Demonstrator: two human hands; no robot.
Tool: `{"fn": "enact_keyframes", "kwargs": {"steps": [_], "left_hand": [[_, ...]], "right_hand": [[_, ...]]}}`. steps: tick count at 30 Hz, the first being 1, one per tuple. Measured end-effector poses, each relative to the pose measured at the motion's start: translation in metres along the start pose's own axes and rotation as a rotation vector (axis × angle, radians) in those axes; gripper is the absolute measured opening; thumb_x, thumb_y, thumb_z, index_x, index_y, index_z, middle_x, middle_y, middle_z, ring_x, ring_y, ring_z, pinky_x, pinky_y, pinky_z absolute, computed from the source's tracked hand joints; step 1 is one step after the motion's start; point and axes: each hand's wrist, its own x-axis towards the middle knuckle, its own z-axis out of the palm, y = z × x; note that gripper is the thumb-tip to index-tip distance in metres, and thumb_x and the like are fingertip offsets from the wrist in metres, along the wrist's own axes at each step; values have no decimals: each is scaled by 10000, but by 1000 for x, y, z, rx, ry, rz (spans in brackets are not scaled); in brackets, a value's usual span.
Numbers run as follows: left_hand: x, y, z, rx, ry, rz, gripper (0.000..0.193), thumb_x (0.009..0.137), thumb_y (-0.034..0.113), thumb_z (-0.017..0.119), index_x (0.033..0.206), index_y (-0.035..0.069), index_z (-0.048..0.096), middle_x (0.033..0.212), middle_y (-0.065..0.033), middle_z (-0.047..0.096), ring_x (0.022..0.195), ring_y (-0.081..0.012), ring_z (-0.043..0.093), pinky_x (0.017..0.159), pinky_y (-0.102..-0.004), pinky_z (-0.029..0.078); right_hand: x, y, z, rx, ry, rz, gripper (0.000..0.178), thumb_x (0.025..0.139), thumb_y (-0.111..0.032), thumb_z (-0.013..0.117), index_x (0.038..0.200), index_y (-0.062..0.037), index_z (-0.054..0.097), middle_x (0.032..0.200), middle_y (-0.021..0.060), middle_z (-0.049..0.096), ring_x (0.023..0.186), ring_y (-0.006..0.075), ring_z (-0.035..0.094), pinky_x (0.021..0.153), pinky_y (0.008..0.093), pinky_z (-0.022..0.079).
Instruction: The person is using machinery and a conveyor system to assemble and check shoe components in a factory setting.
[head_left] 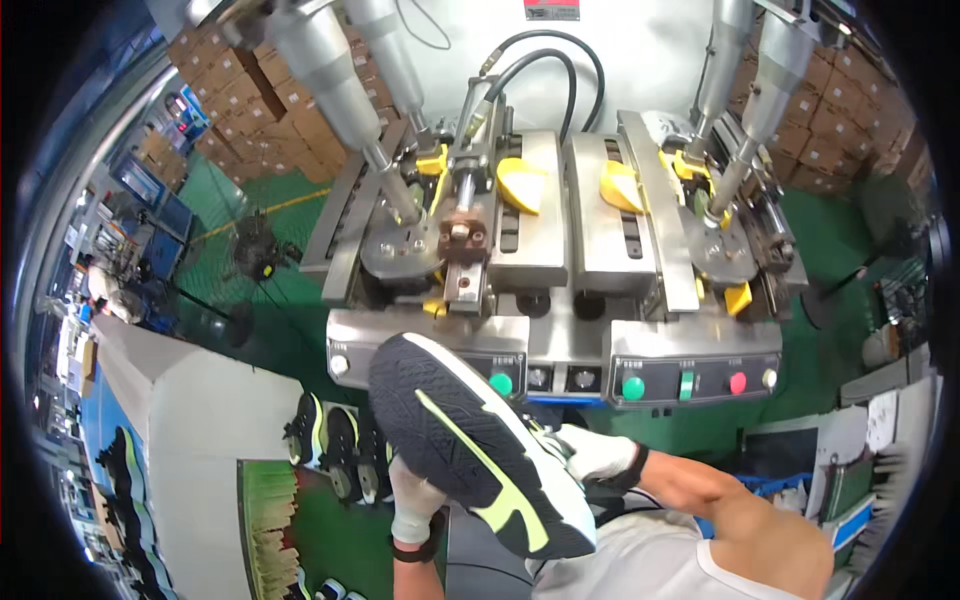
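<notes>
A sneaker (470, 440) is held up in front of me, tilted, with its black, white and lime sole toward the view. The toe points up and left, the heel down and right. My left hand (415, 497), in a white glove, grips its left side from below, with most fingers hidden behind the sole. My right hand (600, 453), gloved too, grips the upper near the shoe's opening; its fingertips are partly covered. Just beyond the shoe stands a metal pressing machine (560, 340) with two stations and yellow pads (522, 186).
The machine's front panels carry green buttons (633, 388) and a red button (738, 382). Several sneakers (342, 450) are lined up at the lower left, beside a grey panel (215, 430). A floor fan (262, 245) stands farther left. Stacked cartons (270, 130) are at the back.
</notes>
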Motion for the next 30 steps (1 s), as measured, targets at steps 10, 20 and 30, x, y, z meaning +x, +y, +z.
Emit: {"fn": "enact_keyframes", "kwargs": {"steps": [10,20,30], "left_hand": [[64,17,77,-482,160,-659,450,1054,57,677,1474,-66,569,1389,-196,704,1249,-246,709,1088,-346,557],[23,-1,61,-449,287,-671,464,1039,73,692,1468,-56,571,1408,-201,677,1287,-272,694,1093,-374,559],[-19,8,72,-339,197,-613,461,1007,97,725,1435,-36,615,1380,-187,681,1207,-290,720,1045,-387,573]], "right_hand": [[-74,-85,-76,255,216,-482,1115,778,-126,917,1705,-45,304,1650,127,491,1481,268,510,1210,439,446],[-94,-54,-49,581,368,-411,911,782,-160,871,1577,39,474,1453,189,667,1267,342,695,1086,468,583],[-103,-11,-44,413,528,-443,769,869,-229,827,1534,33,543,1427,217,696,1217,407,726,1076,566,593]]}}
